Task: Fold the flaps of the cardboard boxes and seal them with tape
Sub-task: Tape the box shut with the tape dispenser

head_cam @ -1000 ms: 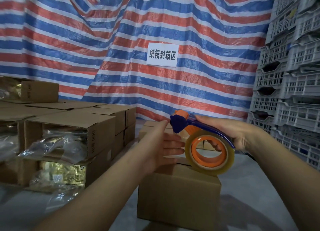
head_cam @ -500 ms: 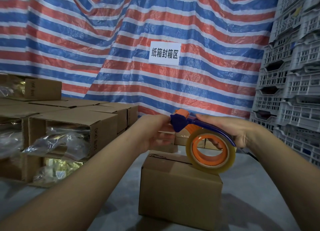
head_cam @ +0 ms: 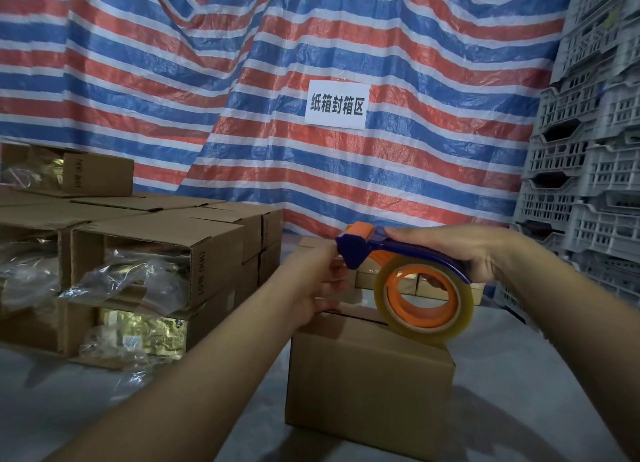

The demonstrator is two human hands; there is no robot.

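A closed brown cardboard box [head_cam: 367,382] sits on the grey floor [head_cam: 519,375] at about six o'clock, its top flaps folded down. The right hand [head_cam: 460,250] is wrapped around the blue handle of a blue-and-orange tape dispenser [head_cam: 408,274], whose roll of clear tape [head_cam: 424,297] hangs just over the box's top right edge. The left hand [head_cam: 322,281] has its fingers curled at the dispenser's blue front end; I cannot tell whether they pinch any tape. At nine o'clock stand stacked open cardboard cartons [head_cam: 145,271] with crinkled plastic bags spilling out. At three o'clock rise grey plastic crates [head_cam: 588,170]. A white paper sign [head_cam: 336,105] hangs on the red, white and blue striped tarpaulin [head_cam: 173,80] at twelve.
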